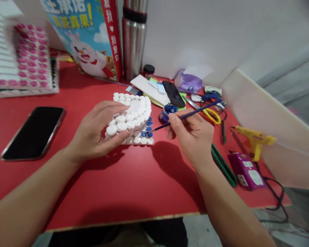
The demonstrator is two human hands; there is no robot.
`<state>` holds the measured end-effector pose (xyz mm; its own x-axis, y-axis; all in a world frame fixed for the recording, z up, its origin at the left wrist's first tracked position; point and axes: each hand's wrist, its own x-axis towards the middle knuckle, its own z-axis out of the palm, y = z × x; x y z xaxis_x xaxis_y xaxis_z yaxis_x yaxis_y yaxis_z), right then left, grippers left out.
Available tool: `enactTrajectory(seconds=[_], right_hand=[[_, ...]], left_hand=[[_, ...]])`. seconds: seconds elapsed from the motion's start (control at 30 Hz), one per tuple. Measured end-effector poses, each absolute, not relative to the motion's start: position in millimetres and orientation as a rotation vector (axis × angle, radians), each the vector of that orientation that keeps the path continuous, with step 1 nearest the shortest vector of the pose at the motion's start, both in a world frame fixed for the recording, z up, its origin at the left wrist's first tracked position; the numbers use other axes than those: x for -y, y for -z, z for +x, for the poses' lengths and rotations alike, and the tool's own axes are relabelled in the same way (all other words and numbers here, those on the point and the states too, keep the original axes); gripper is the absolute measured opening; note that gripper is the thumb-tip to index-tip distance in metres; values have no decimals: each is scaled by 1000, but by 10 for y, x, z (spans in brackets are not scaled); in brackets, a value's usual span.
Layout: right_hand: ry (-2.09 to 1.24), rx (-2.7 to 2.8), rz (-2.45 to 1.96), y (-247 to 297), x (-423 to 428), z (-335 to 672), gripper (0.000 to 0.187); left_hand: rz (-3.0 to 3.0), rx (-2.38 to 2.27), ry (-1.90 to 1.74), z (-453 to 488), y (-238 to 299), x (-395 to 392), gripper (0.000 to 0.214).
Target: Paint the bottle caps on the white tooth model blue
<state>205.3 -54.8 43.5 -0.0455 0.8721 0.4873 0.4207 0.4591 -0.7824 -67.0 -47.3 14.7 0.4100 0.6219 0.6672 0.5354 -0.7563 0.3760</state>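
Note:
In the head view, a white block covered with round white rosette-like pieces [130,121] stands on the red table. Several rosettes [148,128] at its right side are blue. My left hand [100,128] grips the block from the left, thumb at the front and fingers over the top. Between the thumb and fingers of my right hand [189,132] is a thin dark blue paintbrush [193,113], its tip touching or very near the blue rosettes. Just behind that hand sits a small open jar of blue paint [167,112].
A black phone [33,133] lies at left. Behind stand a printed bag [92,44], a steel bottle [134,44] and pink-dotted panels [33,58]. Yellow-handled scissors [212,116], a yellow glue gun [256,139], a purple box [245,171] and a green-edged tool [223,164] lie at right.

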Motion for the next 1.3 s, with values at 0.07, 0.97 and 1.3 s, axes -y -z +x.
enactTrajectory(seconds=[0.07,0.97,1.3], right_hand=[[-547,1645,-1127,-426,549,2049,21],[-586,1698,-1139,-413,556,2049,25],[-640,1638,-1111,-495,572,2081,24]], left_hand=[[2543,-1063,-1275,-670,-148,475,51],[2549,-1054,-1288,-668,-143,473,49],[2505,-1144,-1199,-669,-169,484,50]])
